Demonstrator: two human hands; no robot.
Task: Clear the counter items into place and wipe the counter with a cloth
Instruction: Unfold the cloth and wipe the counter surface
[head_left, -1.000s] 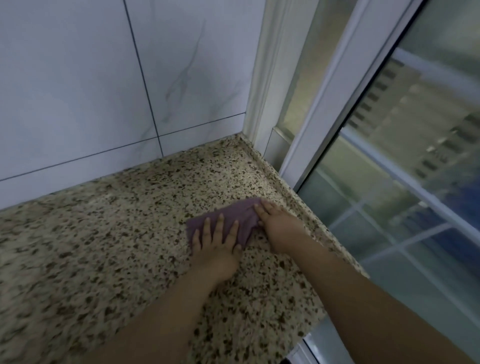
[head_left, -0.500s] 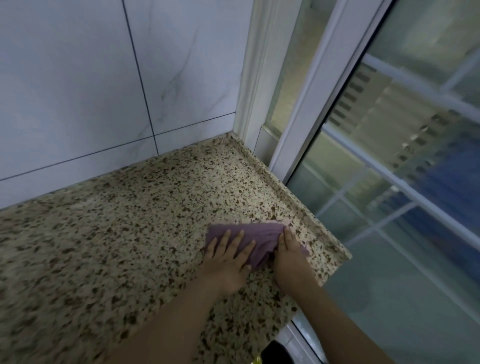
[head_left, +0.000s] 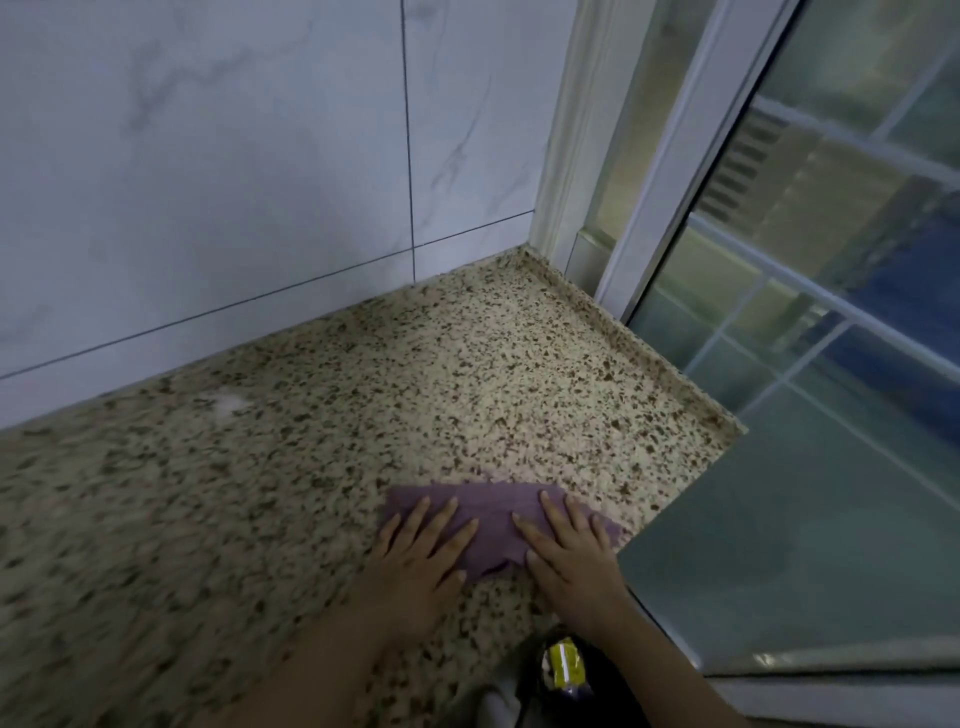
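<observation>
A purple cloth lies flat on the speckled granite counter, close to its near right corner. My left hand presses on the cloth's left part with fingers spread. My right hand presses flat on its right part, beside the counter's right edge. Both palms hold the cloth down against the stone. Part of the cloth is hidden under the hands.
White marble-look wall tiles rise behind the counter. A white window frame and glass panes run along the right edge. A dark object with a yellow label shows below the counter's near edge.
Both hands have dragged the cloth toward me along the counter's right edge, from near the window frame to the near corner. The hands stay flat on it.
</observation>
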